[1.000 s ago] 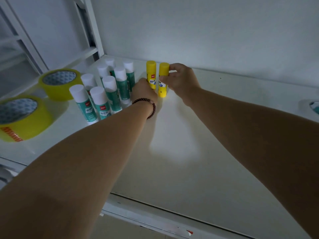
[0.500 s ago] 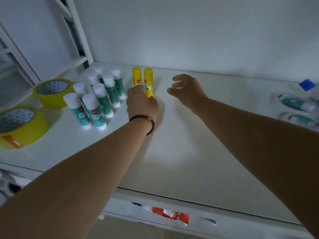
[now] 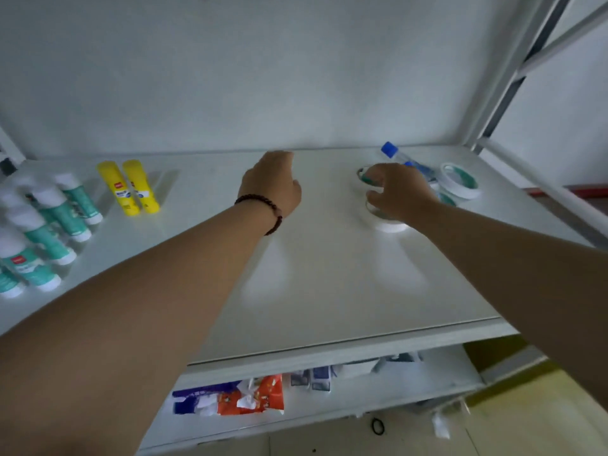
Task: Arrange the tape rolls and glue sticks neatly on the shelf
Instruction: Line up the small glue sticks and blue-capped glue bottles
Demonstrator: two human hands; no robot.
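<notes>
Two yellow glue sticks (image 3: pixel 130 189) stand side by side at the back left of the white shelf (image 3: pixel 329 284). Left of them stand several green-and-white glue sticks (image 3: pixel 62 218). My left hand (image 3: pixel 273 184) hovers over the shelf's middle, fingers loosely curled, holding nothing. My right hand (image 3: pixel 399 190) reaches over two white-and-teal tape rolls, its fingertips on the far roll (image 3: pixel 362 174) and its thumb above the near roll (image 3: pixel 390 225). The hand partly hides both. Another tape roll (image 3: pixel 459 181) lies further right.
A blue-capped tube (image 3: pixel 399 159) lies behind the tape rolls. The shelf's metal upright (image 3: pixel 513 77) rises at the right. A lower shelf holds red and blue packets (image 3: pixel 243 396). A wall closes the back.
The view has swung right. My left hand let go of the yellow glue sticks and moved right. My right hand travelled right to the tape rolls.
</notes>
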